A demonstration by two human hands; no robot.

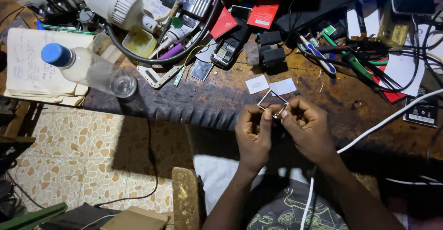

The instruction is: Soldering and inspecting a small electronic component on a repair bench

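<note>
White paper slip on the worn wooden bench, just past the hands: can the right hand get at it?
Probably not at once: the right hand and left hand pinch a small square metal frame. The white paper slip lies uncovered.

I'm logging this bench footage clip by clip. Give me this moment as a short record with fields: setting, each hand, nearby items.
setting: cluttered dark wooden workbench, seen from above
left hand: pinches the lower edge of a small square metal frame
right hand: grips the same frame from the other side
just beyond the hands: two white paper slips
bench left: clear plastic bottle with blue cap, lying on a paper pad
bench right: screwdrivers, white cable
floor: patterned tiles
</note>
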